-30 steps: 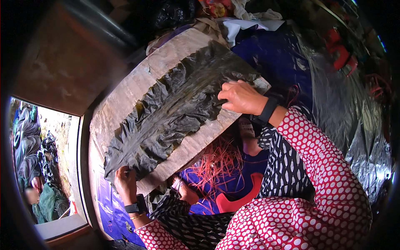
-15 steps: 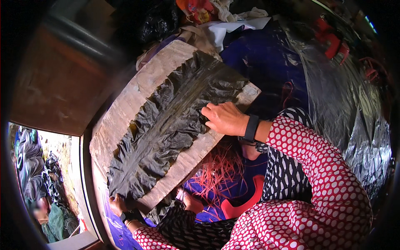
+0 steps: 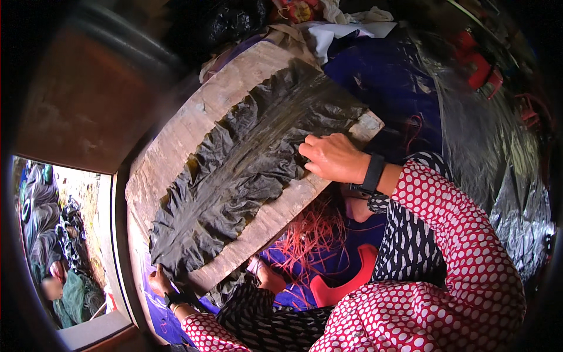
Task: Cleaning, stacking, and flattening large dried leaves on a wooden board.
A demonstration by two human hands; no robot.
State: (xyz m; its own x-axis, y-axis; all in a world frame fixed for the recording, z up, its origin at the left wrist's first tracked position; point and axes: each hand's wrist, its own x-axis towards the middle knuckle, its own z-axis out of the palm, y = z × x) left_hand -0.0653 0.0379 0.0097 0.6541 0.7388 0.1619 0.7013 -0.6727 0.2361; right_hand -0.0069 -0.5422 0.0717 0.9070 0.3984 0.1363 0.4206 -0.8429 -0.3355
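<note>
A long, dark, ruffled sheet that looks like kelp (image 3: 234, 170), smooth along its middle band and frilled at both edges, lies along a pale wooden board (image 3: 170, 170). My right hand (image 3: 337, 157) is closed on its right edge, near the far end; the fingertips pinch the frilled border. At the near left end, my left hand (image 3: 159, 280) holds the corner of the kelp between thumb and fingers. Part of that grip is hidden by the hand itself.
Thin red strips (image 3: 311, 234) lie in a tangle beside my feet on a blue sheet, next to a red curved plastic piece (image 3: 346, 278). A brown panel (image 3: 76, 111) stands at the left. Clear plastic sheeting (image 3: 481, 170) spreads at the right; cloths and bags lie beyond the board.
My view has shifted slightly, so the board's far end appears higher and further right. Both hands keep their places on the kelp's edges.
</note>
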